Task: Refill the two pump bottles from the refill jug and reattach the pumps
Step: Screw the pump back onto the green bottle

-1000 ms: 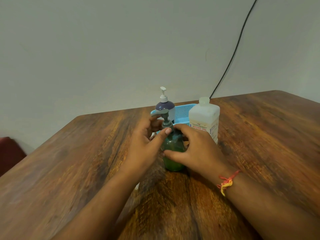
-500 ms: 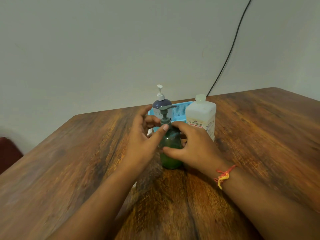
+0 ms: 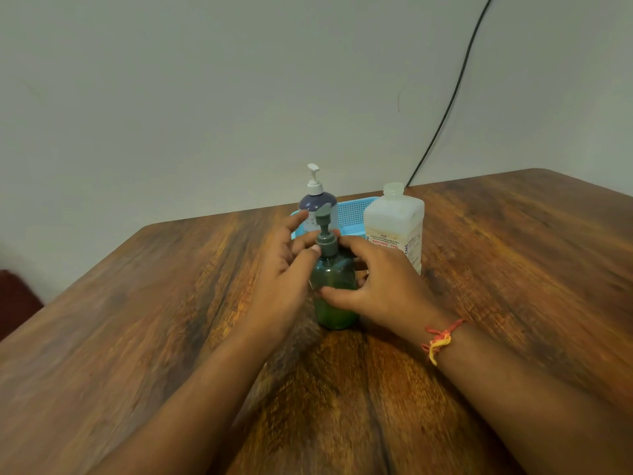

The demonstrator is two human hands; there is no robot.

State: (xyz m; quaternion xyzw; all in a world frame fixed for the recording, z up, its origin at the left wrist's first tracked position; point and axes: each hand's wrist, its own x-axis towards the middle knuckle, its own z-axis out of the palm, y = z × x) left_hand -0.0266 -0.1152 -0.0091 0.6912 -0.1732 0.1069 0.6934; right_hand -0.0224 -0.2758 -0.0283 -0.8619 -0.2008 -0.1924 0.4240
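A green pump bottle (image 3: 334, 303) stands upright on the wooden table (image 3: 137, 337) in the middle of the view. Its grey-green pump (image 3: 325, 236) sits on the neck, nozzle pointing toward me. My left hand (image 3: 284, 286) grips the pump collar with thumb and fingers. My right hand (image 3: 380, 286) wraps the bottle's body from the right. Behind stands a purple pump bottle (image 3: 317, 209) with a white pump on it. The translucent white refill jug (image 3: 394, 224) stands to the right, capless at its neck.
A light blue mesh basket (image 3: 351, 214) sits behind the bottles by the wall. A black cable (image 3: 448, 97) runs down the wall to the table's back edge. A dark red seat (image 3: 15, 299) shows at the far left.
The pump head has turned: its nozzle pointed left, then right, and now faces me. My left fingers shifted around the collar. My right hand stayed on the bottle.
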